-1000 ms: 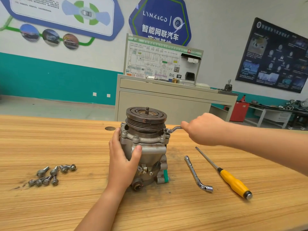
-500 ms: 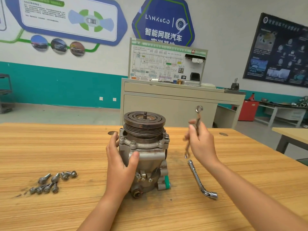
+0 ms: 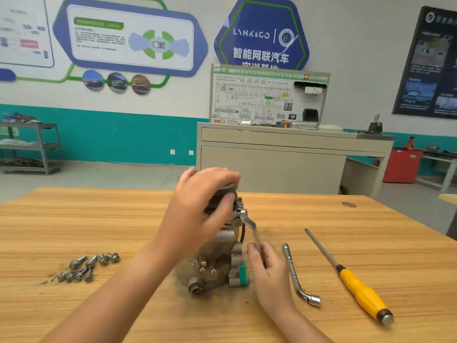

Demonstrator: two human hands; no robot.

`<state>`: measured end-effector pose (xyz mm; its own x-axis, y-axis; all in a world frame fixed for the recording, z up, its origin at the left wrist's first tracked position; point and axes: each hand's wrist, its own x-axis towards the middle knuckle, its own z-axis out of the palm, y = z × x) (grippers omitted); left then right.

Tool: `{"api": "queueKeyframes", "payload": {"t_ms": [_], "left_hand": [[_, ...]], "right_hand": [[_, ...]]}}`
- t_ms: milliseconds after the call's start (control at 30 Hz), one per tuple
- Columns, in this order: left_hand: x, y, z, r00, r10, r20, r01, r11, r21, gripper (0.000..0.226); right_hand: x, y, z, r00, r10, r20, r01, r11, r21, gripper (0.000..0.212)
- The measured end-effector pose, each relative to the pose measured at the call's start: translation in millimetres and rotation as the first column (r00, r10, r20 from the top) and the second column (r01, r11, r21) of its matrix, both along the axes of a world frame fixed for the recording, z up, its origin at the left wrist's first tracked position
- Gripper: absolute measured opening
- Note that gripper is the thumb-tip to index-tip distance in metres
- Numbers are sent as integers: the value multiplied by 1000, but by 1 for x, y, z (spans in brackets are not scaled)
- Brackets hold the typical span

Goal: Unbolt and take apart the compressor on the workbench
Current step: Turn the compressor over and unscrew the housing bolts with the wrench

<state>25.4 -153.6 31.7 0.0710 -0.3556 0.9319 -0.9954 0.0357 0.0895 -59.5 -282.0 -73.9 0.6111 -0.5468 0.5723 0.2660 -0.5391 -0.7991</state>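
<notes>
Head view: the compressor (image 3: pixel 222 261) stands upright near the middle of the desk (image 3: pixel 99 219), long axis vertical, pulley (image 3: pixel 215 204) up, ported end down on the wood. The left hand (image 3: pixel 202 201) comes over from the left and grips the pulley, fingers wrapped across the top, thumb on the grooved side. The right hand (image 3: pixel 269 268) sits lower and nearer the person, just right of the housing, fingers curled round the handle of a ring spanner (image 3: pixel 252 226). The spanner head sits at the upper flange on the compressor's right side. Its handle slopes down and toward the person into that hand. Whether the ring is fully seated on a bolt head is too blurred to tell. Judgement: the next pull turns on that flange point, so the right hand does the swinging while the left braces the body against twisting. The housing is dull grey cast metal, grimy, with the dark pulley above and a green cap (image 3: pixel 243 273) low on the right. Loose bolts (image 3: pixel 86 267) lie in a cluster well to the left. An L-shaped socket wrench (image 3: pixel 294 273) lies just right of the right hand, and a yellow-handled screwdriver (image 3: pixel 356 288) lies farther right.
</notes>
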Motion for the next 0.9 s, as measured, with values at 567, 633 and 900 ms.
{"api": "queueKeyframes", "payload": {"t_ms": [567,633,900], "left_hand": [[16,-64,92,894,176,412,-448,381,809,24],[12,-57,123,922,197,332,-383,577,721,24],[34,77,108,914,405,-1,-370,837,404,12]], "right_hand": [[3,-19,-1,999,-40,22,32,958,284,25],[4,-19,-1,999,-36,17,29,956,293,25],[3,-29,-6,998,-65,24,54,946,321,28]]}}
